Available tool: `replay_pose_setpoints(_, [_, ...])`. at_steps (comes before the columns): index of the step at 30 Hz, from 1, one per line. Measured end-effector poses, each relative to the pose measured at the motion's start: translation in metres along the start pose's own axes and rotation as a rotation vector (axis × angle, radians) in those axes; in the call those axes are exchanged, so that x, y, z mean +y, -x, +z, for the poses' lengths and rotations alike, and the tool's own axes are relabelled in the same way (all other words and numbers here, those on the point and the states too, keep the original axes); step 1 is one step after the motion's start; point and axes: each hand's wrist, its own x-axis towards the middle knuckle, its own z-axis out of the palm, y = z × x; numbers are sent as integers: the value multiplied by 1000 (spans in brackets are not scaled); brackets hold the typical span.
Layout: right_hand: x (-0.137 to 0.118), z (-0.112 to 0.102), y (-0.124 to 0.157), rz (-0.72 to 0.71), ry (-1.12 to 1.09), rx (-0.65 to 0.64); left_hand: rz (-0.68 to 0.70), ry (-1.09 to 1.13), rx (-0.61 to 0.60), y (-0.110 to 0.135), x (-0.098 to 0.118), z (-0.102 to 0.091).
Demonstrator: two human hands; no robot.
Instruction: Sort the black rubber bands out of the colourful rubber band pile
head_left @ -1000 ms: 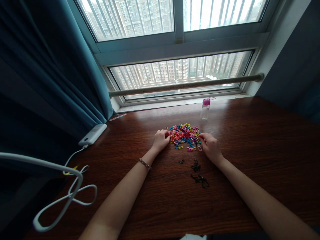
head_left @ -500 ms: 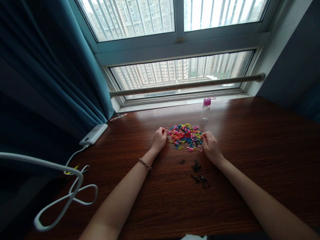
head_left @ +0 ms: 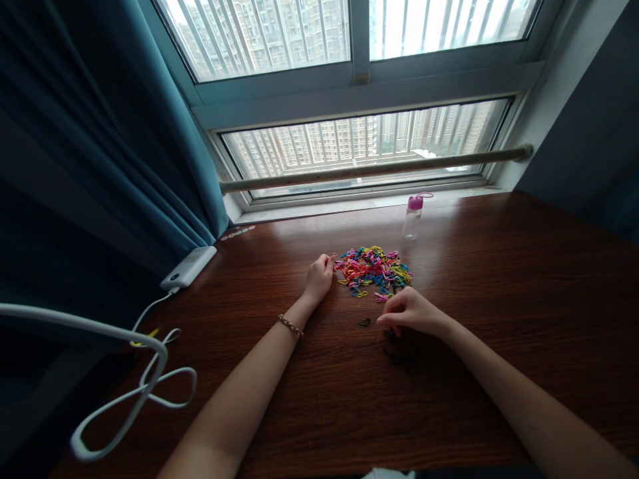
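A pile of small looped pins [head_left: 372, 271] in pink, red, yellow, blue and other colours lies on the brown wooden table [head_left: 309, 412]. At its left edge rests my left hand [head_left: 319, 276], fingers pinched together beside a pink pin; whether they grip it is too small to tell. My right hand [head_left: 410, 311] is in front of the pile, over a group of black pins [head_left: 392, 336] that it partly covers. Its thumb and forefinger are closed, and what they hold is hidden. One black pin [head_left: 365, 322] lies just left of those fingertips. More black pins [head_left: 402, 359] sit nearer me, in shadow.
Behind the pile stands a clear bottle with a pink lid [head_left: 413, 216]. A white power bank [head_left: 188, 268] lies at the left by the blue curtain [head_left: 190, 173], and a white cable [head_left: 124, 426] loops in the left foreground. The window [head_left: 359, 146] is beyond the table.
My right hand has moved from the pile's right edge toward me and left, over the black pins. The pink pin loop near its earlier place is no longer visible. My left hand stays put.
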Motion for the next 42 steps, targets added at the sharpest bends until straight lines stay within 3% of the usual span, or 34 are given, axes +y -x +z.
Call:
replay_pose_setpoints(2, [0,-1,-1,6,34,61,-1,3,-12,0,0,-1])
replay_pose_setpoints(7, [11,-9,-5,-22,285,546,20,-34,-36,1,4,-5])
replay_pose_setpoints(11, [23,-16,-6,30,463,731,179,-71,-59,12,22,-3])
replay_pose_setpoints(14, [27,-17,-5,51,600,735,476,-97,-129,32,50,4])
replay_pose_setpoints(18, [25,-16,-5,45,744,693,1055,-147,-245,60,85,13])
replay_pose_setpoints(21, [22,-14,-5,50,801,649,1231,-163,-256,68,93,15])
replay_pose_setpoints(27, [25,-12,-6,80,822,623,1099,-110,-199,56,76,12])
replay_pose_setpoints(33, [32,-15,-6,78,698,666,912,25,-227,53,71,11])
replay_pose_setpoints(35, [34,-16,-7,58,617,698,766,70,-192,49,65,9])
replay_pose_setpoints(39, [34,-18,-10,50,364,774,285,135,-37,29,42,7])
replay_pose_setpoints(42, [31,-20,-11,68,65,780,39,192,-58,12,23,7])
